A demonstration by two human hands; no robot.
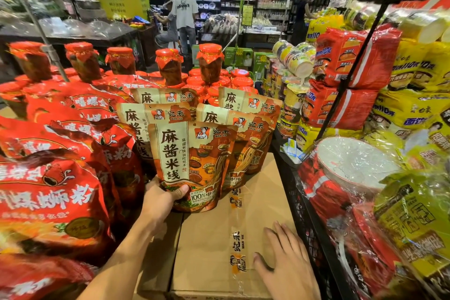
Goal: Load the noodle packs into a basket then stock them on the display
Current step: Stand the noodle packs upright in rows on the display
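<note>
Several beige and orange noodle packs stand upright in rows on sealed cardboard boxes (pixel 263 204) at the centre of the display. My left hand (pixel 162 198) grips the lower left corner of the front noodle pack (pixel 194 161), thumb across its face; the pack stands on the box. More packs of the same kind (pixel 246 126) stand right behind it. My right hand (pixel 286 259) hovers flat, fingers straight, just over the box top near the front right, holding nothing. No basket is in view.
Big red noodle bags (pixel 56 185) crowd the left side. Red-capped jars (pixel 170 67) stand behind the packs. A black wire rack (pixel 314 226) on the right holds red and yellow noodle multipacks (pixel 411 204) and cup noodles (pixel 294 102). People stand in the far aisle.
</note>
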